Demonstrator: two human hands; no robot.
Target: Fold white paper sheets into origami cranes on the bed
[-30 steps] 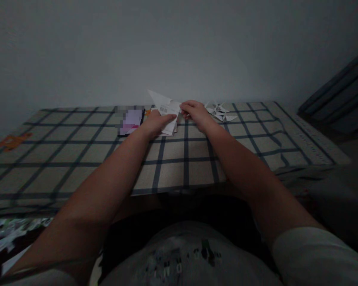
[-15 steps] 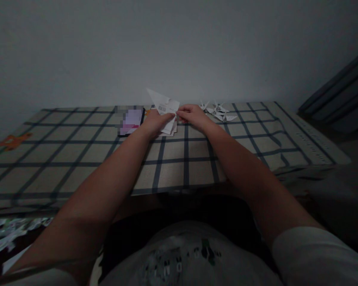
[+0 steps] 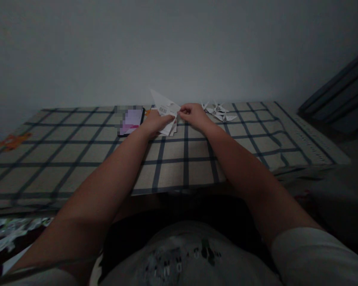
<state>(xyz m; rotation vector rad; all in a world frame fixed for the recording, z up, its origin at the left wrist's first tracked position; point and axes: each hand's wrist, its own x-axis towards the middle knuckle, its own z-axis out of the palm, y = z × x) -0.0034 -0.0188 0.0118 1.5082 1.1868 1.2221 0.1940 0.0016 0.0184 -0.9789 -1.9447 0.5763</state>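
A white sheet of printed paper, partly folded with a long pointed corner rising to the upper left, is held between my two hands. My left hand grips it from the left, thumb laid across its face. At its right edge my right hand pinches the paper between thumb and fingertips. Beneath the folded sheet lie more paper sheets, mostly covered by it and by my left hand. Several folded paper cranes rest just beyond my right hand.
A phone with a lit screen lies left of my left hand. A checked cloth covers the table, which stands against a pale wall. An orange patch shows at the far left. Dark curtain-like folds hang at the right.
The folded paper's pointed tip has shifted slightly right and the sheet has tilted a little. My right fingers have moved slightly along its right edge.
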